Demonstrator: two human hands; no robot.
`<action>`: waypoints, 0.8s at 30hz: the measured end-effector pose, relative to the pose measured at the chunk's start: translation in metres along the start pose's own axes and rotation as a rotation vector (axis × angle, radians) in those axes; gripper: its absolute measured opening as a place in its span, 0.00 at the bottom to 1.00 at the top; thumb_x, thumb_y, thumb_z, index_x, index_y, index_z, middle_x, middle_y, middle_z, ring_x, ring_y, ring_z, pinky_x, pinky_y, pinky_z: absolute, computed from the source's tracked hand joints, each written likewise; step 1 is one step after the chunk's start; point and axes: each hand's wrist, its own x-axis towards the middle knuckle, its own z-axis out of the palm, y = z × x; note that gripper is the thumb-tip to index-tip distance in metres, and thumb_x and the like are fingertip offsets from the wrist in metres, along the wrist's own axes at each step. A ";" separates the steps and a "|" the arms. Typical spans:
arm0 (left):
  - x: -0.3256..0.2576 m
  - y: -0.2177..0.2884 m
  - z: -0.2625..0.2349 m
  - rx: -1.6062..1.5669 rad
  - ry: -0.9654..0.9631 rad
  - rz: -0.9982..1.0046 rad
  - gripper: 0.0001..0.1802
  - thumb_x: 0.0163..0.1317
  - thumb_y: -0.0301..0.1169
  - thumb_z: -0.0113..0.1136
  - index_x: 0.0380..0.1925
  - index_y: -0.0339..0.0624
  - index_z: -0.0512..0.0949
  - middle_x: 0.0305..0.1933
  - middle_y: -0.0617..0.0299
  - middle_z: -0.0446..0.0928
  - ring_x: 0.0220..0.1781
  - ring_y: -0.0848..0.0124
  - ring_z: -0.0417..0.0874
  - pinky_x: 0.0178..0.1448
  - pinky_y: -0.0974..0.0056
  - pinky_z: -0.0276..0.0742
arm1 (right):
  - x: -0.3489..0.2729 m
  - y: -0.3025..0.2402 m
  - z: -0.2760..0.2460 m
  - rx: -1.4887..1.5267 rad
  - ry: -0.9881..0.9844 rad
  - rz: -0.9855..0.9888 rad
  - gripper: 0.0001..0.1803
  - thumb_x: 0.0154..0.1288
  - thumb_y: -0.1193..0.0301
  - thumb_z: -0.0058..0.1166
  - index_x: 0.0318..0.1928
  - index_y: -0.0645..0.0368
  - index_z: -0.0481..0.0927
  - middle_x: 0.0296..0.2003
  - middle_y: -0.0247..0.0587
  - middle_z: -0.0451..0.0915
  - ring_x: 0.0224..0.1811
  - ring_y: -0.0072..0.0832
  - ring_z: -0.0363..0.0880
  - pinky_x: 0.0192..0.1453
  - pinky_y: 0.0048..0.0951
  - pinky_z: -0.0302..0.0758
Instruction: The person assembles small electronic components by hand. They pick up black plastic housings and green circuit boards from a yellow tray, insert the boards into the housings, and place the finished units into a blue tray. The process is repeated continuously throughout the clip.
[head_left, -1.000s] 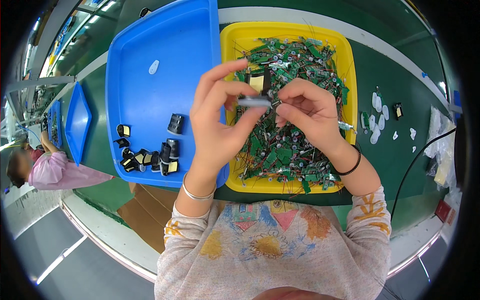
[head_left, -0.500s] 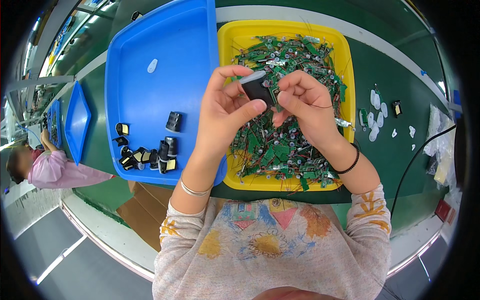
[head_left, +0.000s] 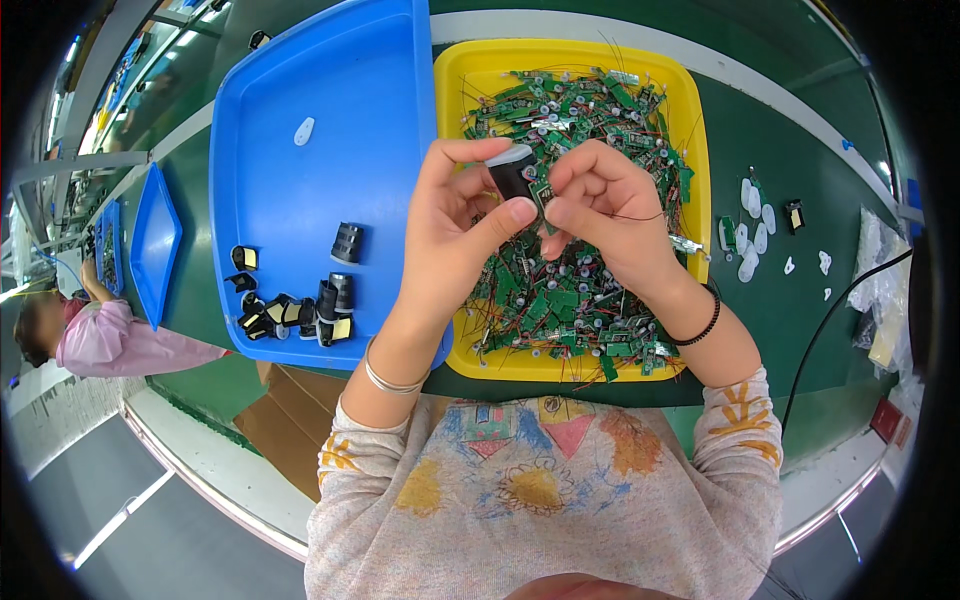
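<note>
- Seen from above, the left hand (head_left: 440,230) grasps a small black case (head_left: 511,180) between thumb and fingers, its pale grey end tilted up.
- The right hand (head_left: 622,215) pinches a small green circuit board (head_left: 543,194) between thumb and fingertips, just beside the case; whether the two touch is hard to tell.
- The left grip seems set on the case's outer side so that the side toward the right hand is exposed. The light pinch probably suits a thin board.
- The case lies inside the left grip, thumb below and index finger above. The board lies at the tips of the right grip, on its left.
- Both hands are above a yellow tray (head_left: 698,150) heaped with circuit boards (head_left: 575,310) and wires, likely for easy reach.
- To the left, a blue tray (head_left: 320,190) holds loose black cases (head_left: 348,243), perhaps kept apart for sorting.
- To the right, white oval pieces (head_left: 748,266) lie on the green table (head_left: 800,180).
</note>
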 end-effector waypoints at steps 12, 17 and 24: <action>0.002 -0.003 -0.007 0.257 -0.086 0.154 0.23 0.53 0.22 0.58 0.49 0.38 0.63 0.48 0.48 0.74 0.47 0.68 0.76 0.51 0.65 0.70 | 0.003 -0.003 -0.006 -0.001 -0.077 0.154 0.05 0.58 0.75 0.54 0.32 0.63 0.73 0.21 0.31 0.74 0.21 0.15 0.74 0.26 0.17 0.75; 0.001 0.002 -0.004 0.257 -0.104 0.149 0.22 0.53 0.22 0.55 0.48 0.37 0.63 0.52 0.45 0.71 0.52 0.65 0.74 0.57 0.63 0.66 | -0.002 -0.003 0.002 -0.246 0.006 -0.039 0.05 0.56 0.75 0.55 0.29 0.63 0.74 0.20 0.32 0.73 0.20 0.15 0.73 0.24 0.17 0.72; 0.002 0.000 -0.005 0.375 -0.071 0.300 0.20 0.47 0.20 0.53 0.44 0.35 0.66 0.52 0.48 0.72 0.51 0.67 0.73 0.54 0.64 0.64 | -0.003 -0.002 0.007 -0.885 0.003 -0.477 0.06 0.52 0.75 0.58 0.27 0.62 0.74 0.21 0.37 0.74 0.20 0.24 0.75 0.23 0.21 0.71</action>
